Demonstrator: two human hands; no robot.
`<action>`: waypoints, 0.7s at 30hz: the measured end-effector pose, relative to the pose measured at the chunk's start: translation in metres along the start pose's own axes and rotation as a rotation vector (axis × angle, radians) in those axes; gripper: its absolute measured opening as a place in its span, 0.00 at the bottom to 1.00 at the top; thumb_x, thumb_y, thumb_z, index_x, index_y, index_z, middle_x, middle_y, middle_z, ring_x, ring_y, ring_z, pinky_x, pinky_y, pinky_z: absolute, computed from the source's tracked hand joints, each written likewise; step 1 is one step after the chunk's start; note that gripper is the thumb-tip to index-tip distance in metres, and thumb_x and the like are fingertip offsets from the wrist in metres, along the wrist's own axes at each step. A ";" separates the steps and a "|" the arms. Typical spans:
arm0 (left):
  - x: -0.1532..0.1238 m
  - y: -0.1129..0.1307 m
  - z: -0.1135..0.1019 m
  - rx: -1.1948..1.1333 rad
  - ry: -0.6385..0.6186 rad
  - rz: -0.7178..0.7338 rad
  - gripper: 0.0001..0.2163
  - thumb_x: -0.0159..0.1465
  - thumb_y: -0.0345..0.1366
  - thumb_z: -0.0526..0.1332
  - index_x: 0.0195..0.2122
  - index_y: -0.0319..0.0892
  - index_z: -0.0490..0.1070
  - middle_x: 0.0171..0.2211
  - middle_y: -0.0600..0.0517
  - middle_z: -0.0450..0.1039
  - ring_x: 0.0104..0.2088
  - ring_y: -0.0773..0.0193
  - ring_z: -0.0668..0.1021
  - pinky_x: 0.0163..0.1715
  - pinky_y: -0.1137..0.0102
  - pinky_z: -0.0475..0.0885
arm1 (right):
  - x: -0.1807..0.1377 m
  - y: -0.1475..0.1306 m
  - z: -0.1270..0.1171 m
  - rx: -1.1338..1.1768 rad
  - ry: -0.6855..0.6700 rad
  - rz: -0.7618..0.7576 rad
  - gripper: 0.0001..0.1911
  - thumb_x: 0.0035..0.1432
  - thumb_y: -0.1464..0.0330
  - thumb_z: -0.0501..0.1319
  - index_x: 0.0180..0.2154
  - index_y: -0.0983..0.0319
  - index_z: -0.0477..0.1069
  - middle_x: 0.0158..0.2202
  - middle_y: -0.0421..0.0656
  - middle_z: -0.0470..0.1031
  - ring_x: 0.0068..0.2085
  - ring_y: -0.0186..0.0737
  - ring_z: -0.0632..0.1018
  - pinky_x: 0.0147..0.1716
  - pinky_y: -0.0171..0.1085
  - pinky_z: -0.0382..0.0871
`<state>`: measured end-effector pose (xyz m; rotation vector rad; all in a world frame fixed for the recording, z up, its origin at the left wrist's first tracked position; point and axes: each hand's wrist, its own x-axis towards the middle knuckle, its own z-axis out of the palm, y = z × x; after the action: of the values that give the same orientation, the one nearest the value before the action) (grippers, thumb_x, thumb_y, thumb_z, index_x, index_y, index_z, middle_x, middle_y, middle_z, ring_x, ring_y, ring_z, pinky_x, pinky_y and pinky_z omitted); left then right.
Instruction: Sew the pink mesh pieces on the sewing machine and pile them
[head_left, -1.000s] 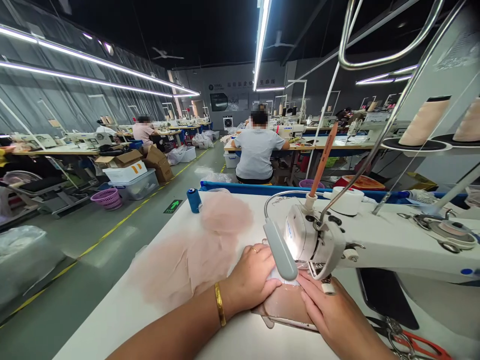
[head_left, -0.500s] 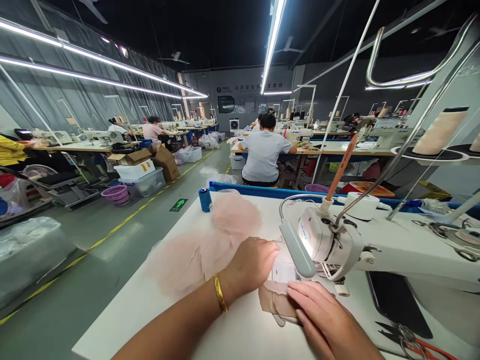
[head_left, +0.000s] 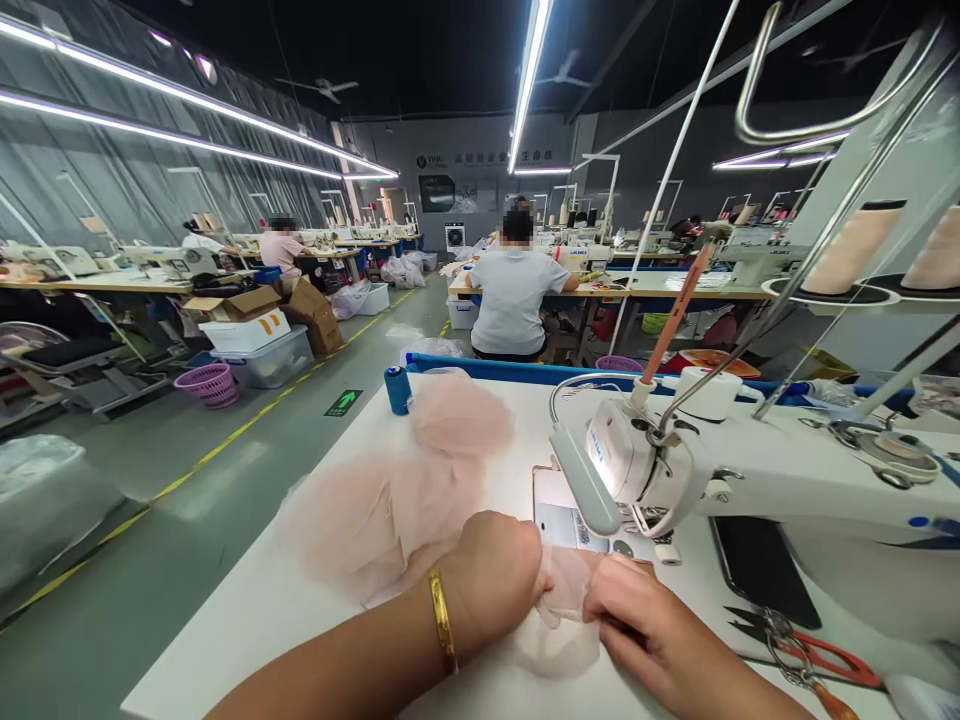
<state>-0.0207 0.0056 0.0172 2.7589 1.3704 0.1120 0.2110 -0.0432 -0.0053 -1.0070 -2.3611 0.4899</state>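
Note:
A small piece of sheer pink fabric point(head_left: 564, 600) lies on the white table just in front of the sewing machine point(head_left: 660, 470). My left hand point(head_left: 491, 580), with a gold bangle on the wrist, is closed and pinches the left side of the piece. My right hand point(head_left: 637, 615) is closed on its right side. Both hands sit short of the needle plate point(head_left: 570, 520), which is lit by the machine's lamp. A loose heap of the same pink fabric point(head_left: 397, 490) lies to the left of my left hand.
A blue thread spool point(head_left: 397, 390) stands at the table's far left. Red-handled scissors point(head_left: 810, 655) and a black phone point(head_left: 761, 570) lie at the right. Thread cones point(head_left: 851, 245) stand on the machine's rack. A person point(head_left: 514, 295) sits at the table ahead; the aisle runs to the left.
Both hands have drawn back toward me from under the presser foot, taking the small pink piece with them. The needle plate is now uncovered.

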 end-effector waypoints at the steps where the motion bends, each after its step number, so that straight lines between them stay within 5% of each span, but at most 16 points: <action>1: 0.003 0.003 -0.001 0.000 0.016 0.008 0.15 0.68 0.47 0.67 0.33 0.40 0.73 0.30 0.46 0.74 0.33 0.52 0.78 0.34 0.63 0.72 | -0.001 0.002 -0.002 0.021 -0.004 0.015 0.11 0.71 0.73 0.54 0.36 0.56 0.70 0.37 0.41 0.78 0.40 0.42 0.79 0.40 0.38 0.76; 5: 0.018 0.009 -0.003 -0.077 0.109 0.120 0.11 0.63 0.41 0.69 0.37 0.41 0.71 0.46 0.41 0.74 0.46 0.47 0.75 0.45 0.56 0.72 | 0.002 0.004 0.002 0.111 0.037 0.046 0.12 0.75 0.69 0.51 0.39 0.56 0.71 0.36 0.40 0.77 0.40 0.42 0.78 0.42 0.39 0.75; 10: 0.028 0.004 0.006 -0.607 0.001 0.074 0.11 0.52 0.23 0.62 0.26 0.43 0.60 0.29 0.55 0.67 0.34 0.61 0.70 0.40 0.66 0.66 | -0.002 0.005 0.011 0.135 0.164 0.151 0.19 0.77 0.62 0.53 0.30 0.57 0.66 0.30 0.38 0.72 0.33 0.39 0.76 0.35 0.37 0.71; 14: 0.028 0.001 0.008 -0.838 -0.051 -0.021 0.09 0.53 0.24 0.59 0.28 0.44 0.59 0.26 0.59 0.63 0.28 0.66 0.66 0.29 0.71 0.62 | -0.008 0.010 0.017 0.115 0.266 0.313 0.15 0.72 0.60 0.57 0.31 0.56 0.68 0.27 0.37 0.71 0.28 0.39 0.74 0.27 0.35 0.67; 21: 0.029 0.009 0.011 -1.004 -0.092 -0.100 0.04 0.60 0.32 0.64 0.36 0.41 0.72 0.33 0.54 0.74 0.34 0.63 0.75 0.33 0.72 0.72 | -0.013 0.014 0.026 0.309 0.317 0.522 0.13 0.68 0.56 0.60 0.46 0.57 0.73 0.33 0.38 0.77 0.27 0.37 0.74 0.27 0.35 0.70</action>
<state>0.0047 0.0234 0.0079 1.8282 1.0081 0.4991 0.2104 -0.0469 -0.0375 -1.4280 -1.6719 0.7909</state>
